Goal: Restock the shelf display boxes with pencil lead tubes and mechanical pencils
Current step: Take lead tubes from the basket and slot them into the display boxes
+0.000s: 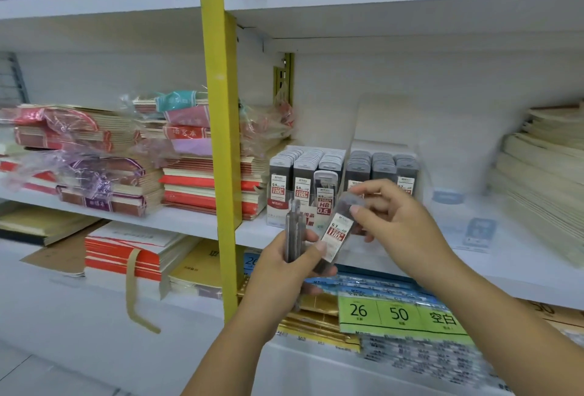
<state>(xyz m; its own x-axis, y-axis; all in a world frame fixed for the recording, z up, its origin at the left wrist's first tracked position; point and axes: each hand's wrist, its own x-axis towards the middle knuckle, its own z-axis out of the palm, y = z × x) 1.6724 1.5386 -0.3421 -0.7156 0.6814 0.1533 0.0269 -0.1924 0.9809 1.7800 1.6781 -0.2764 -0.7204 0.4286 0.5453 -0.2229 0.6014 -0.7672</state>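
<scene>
Single head-worn view looks forward and down, close to white shelves (379, 4).

To my left, stacks of notebooks (202, 181) in red, pink and teal covers sit on the white shelf (177, 220), some wrapped in crinkled clear plastic (79, 155). A yellow upright post (219, 143) divides the shelving in front of me. On the far right, cream paper pads (543, 181) lean in a pile. Below, green packets (401, 315) printed 26 and 50 lie beside gold-edged packs (316, 320), and red-and-white booklets (126, 253) lie stacked at lower left.
</scene>
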